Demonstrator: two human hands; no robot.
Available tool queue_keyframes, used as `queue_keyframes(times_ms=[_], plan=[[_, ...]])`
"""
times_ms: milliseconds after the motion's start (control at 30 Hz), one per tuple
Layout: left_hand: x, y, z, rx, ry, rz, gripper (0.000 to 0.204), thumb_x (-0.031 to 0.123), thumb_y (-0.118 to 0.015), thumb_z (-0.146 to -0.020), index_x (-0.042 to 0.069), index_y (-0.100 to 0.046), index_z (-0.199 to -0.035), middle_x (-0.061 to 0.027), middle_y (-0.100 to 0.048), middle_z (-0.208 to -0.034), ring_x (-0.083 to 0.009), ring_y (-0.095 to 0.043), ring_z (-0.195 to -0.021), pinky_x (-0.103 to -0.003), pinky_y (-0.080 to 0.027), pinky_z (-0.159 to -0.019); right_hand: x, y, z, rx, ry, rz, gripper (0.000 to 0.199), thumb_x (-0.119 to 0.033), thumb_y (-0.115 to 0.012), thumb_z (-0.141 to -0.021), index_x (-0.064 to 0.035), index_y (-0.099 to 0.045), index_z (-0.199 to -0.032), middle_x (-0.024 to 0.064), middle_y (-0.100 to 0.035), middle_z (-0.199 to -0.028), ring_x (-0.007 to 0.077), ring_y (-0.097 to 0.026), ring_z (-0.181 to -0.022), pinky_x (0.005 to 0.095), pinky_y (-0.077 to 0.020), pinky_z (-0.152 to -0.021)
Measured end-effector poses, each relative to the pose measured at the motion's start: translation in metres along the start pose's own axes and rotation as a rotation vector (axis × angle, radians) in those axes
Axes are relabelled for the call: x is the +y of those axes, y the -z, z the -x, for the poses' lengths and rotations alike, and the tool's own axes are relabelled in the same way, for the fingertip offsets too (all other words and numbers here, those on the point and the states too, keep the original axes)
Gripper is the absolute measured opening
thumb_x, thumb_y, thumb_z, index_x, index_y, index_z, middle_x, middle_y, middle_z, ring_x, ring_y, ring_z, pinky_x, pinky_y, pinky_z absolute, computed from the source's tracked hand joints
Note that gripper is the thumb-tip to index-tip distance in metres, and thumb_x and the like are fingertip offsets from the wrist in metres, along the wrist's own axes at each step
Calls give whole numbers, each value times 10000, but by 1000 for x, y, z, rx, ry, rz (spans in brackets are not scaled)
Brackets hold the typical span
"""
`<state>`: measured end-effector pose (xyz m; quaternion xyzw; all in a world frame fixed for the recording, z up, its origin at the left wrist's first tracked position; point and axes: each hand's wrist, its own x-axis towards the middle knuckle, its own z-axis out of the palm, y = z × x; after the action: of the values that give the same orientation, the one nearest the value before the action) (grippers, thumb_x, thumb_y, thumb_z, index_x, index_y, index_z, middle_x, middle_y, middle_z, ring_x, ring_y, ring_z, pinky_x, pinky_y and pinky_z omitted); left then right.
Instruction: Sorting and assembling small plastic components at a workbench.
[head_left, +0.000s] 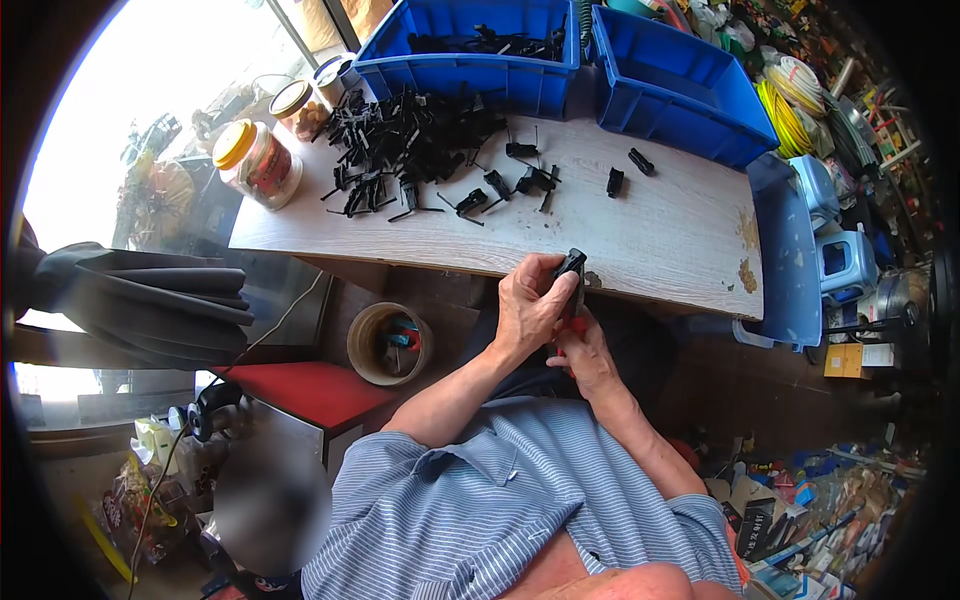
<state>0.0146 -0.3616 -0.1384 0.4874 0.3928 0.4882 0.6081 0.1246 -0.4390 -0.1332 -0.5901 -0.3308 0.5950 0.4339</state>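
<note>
My left hand [528, 300] is closed around a small black plastic part [572, 266] just in front of the near edge of the wooden table [660, 235]. Below it, my right hand [585, 352] touches the lower end of the same part, its fingers curled and partly hidden by the left hand. On the table's far left lies a heap of similar black parts [400, 140] with thin metal pins. A few loose black parts [530, 178] are scattered toward the middle, and two more black pieces [627, 170] sit further right.
Two blue plastic bins stand at the table's back: one [470, 70] with black parts inside, another [680, 95] to its right. Jars with yellow lids [257, 160] stand at the left corner. A round bucket [388, 345] and a red stool [310, 390] sit below the table.
</note>
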Motion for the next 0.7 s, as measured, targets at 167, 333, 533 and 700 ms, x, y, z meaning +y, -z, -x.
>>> queue_keyframes(times_ms=[167,333,533,700], plan=[[4,0,0,-4,-1,-83,252,90,-703,-947,-50,-625,-1143,-49,-703,-908,-61,-631,-774,-224,-549,-698,6,-1,-4,-6,-12,-31,357,-305,-596,-921,-76,-535,-1188,1,-620,-832,98,-625,-748,251,-521,-577],[0,-2,0,18,-45,-116,224,83,-704,-944,-49,-644,-1114,-34,-702,-905,-55,-619,-784,-218,-529,-723,16,3,-9,-59,-11,-103,278,-229,-574,-920,-38,-531,-1116,21,-563,-733,108,-579,-576,276,-548,-516],[21,-12,-6,-10,-142,-455,229,121,-720,-909,-39,-661,-1062,-98,-718,-791,-96,-658,-697,-256,-536,-653,12,6,-7,-43,-47,-167,261,-228,-567,-922,-35,-537,-1095,37,-551,-725,106,-563,-555,297,-571,-506],[24,-24,-36,-91,-264,-543,236,180,-714,-886,-5,-663,-1022,-185,-696,-757,-267,-714,-667,-351,-542,-618,-1,11,-10,114,-119,-266,308,-313,-599,-893,-81,-547,-1088,30,-541,-757,141,-599,-632,362,-604,-540]])
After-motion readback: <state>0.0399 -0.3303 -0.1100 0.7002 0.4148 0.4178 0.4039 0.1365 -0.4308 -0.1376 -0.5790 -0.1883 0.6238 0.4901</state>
